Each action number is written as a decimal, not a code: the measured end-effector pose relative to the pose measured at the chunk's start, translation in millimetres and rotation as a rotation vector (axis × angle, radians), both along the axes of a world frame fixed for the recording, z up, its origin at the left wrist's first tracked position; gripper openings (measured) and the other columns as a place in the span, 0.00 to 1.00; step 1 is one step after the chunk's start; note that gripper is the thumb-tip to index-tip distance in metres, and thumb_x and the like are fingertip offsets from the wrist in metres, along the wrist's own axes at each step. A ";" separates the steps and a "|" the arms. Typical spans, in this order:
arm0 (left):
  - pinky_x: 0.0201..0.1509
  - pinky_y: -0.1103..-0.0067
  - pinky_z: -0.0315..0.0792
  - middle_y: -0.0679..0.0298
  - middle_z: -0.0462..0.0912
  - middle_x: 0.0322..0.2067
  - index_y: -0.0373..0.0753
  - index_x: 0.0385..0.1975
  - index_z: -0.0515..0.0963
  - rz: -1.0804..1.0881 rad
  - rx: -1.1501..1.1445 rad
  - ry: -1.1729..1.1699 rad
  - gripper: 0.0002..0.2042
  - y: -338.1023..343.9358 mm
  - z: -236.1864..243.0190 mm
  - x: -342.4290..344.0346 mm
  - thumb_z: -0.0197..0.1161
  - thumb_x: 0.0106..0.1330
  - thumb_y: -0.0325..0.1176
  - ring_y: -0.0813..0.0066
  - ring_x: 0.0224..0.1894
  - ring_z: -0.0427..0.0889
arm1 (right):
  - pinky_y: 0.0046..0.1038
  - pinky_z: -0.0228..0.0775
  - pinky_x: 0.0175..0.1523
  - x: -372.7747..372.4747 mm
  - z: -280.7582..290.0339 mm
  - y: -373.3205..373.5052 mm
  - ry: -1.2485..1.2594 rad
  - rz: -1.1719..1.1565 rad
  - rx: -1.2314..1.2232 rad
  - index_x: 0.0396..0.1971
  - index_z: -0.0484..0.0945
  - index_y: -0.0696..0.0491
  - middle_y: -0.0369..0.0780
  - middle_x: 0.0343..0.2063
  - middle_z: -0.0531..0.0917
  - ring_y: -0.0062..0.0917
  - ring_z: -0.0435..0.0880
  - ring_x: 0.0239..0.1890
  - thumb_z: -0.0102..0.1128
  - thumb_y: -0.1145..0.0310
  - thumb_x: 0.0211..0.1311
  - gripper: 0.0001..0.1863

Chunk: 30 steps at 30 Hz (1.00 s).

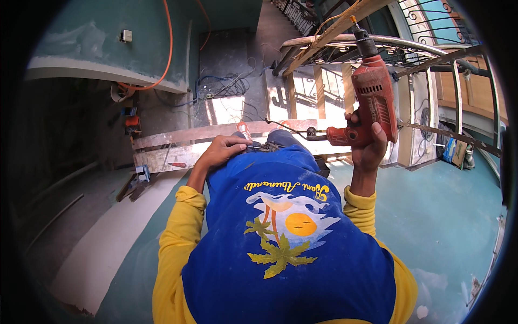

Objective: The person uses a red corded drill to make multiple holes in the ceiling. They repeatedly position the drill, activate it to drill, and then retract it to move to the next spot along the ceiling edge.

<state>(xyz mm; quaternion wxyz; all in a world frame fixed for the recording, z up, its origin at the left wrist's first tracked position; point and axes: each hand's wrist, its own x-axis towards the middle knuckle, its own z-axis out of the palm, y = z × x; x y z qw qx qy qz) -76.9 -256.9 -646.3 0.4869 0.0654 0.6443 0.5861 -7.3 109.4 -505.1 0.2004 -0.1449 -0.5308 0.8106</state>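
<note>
In my right hand [369, 154] is a red power drill [373, 89], gripped by its handle and raised at the right. Its dark chuck [365, 44] points up and away, with a thin bit [353, 20] in it. A dark cord [294, 129] runs from the handle's end toward the left. My left hand [221, 152] is over my lap, its fingertips drawn together; whatever they pinch is too small to make out. Just beside those fingertips, a cluster of small dark pieces [268, 146] lies on my lap at the hem of my blue shirt [226, 270].
A plank [178, 139] crosses ahead of my knees, with a red-handled tool [176, 164] near its left part. Wooden posts and a metal railing [431, 48] stand close around the drill. Cables [229, 86] lie coiled on the floor; an orange cord [170, 43] hangs by the wall.
</note>
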 end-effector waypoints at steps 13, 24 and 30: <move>0.53 0.80 0.76 0.60 0.90 0.43 0.37 0.52 0.86 -0.030 -0.081 0.014 0.16 -2.5 -0.6 2.5 0.71 0.67 0.35 0.77 0.44 0.84 | 0.38 0.79 0.56 -7.7 -3.2 -8.2 -0.090 0.087 -0.023 0.63 0.67 0.62 0.46 0.46 0.81 0.30 0.84 0.44 0.62 0.59 0.62 0.34; 0.46 0.84 0.76 0.61 0.88 0.40 0.32 0.51 0.83 0.072 0.009 -0.137 0.13 -6.5 -11.2 7.5 0.63 0.73 0.30 0.80 0.40 0.83 | 0.37 0.80 0.55 -4.2 -4.6 -6.3 -0.091 0.089 -0.020 0.63 0.67 0.61 0.45 0.46 0.81 0.31 0.84 0.44 0.63 0.58 0.63 0.33; 0.49 0.79 0.81 0.54 0.85 0.43 0.30 0.46 0.79 0.371 0.155 -0.466 0.09 -12.9 -25.2 12.6 0.55 0.74 0.26 0.73 0.39 0.84 | 0.36 0.80 0.54 -0.1 -5.3 -9.7 -0.082 0.079 -0.024 0.63 0.68 0.61 0.45 0.48 0.82 0.31 0.84 0.44 0.63 0.59 0.63 0.33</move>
